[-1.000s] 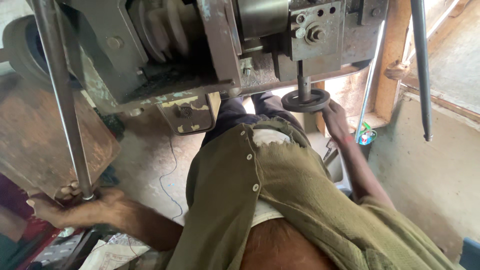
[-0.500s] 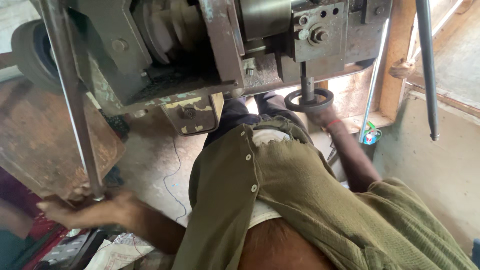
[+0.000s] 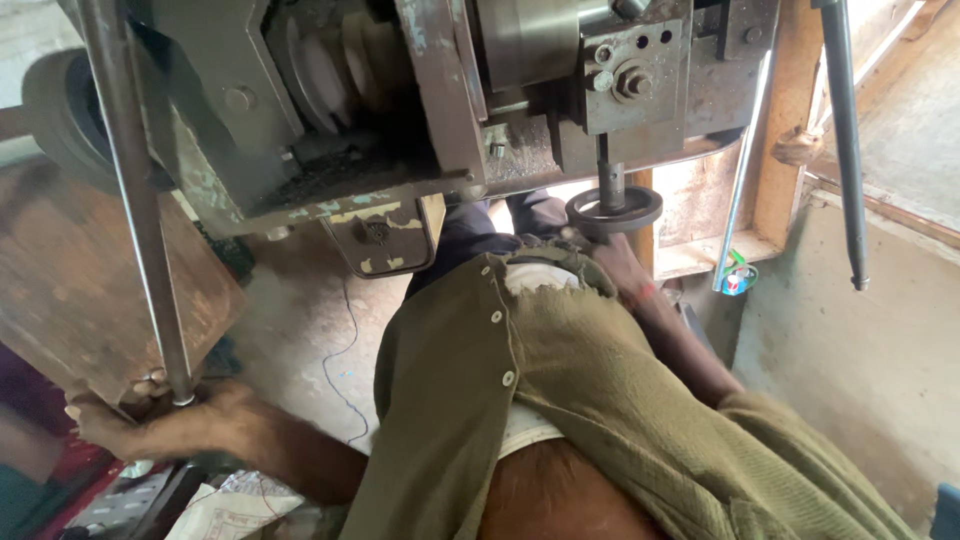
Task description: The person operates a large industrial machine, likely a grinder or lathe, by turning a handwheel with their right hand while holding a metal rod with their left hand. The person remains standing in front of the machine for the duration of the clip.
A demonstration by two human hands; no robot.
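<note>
My left hand (image 3: 160,420) is closed around the lower end of a long grey steel rod (image 3: 135,200) that runs up past the left side of a greasy metal machine (image 3: 400,110). My right hand (image 3: 610,262) reaches under the machine and rests against a round black handwheel (image 3: 614,209) on a short vertical shaft; whether the fingers grip it is hidden by my olive-green cardigan (image 3: 560,400). The pulleys of the machine show at the top centre.
A rusty brown metal plate (image 3: 90,290) leans at the left. A second steel rod (image 3: 842,150) hangs at the right before a wooden frame (image 3: 775,130). A thin wire (image 3: 345,350) lies on the concrete floor; papers lie at the bottom left.
The view has shifted slightly; my left hand has slid a little right along the floor with the rod's end. My right hand stays at the handwheel.
</note>
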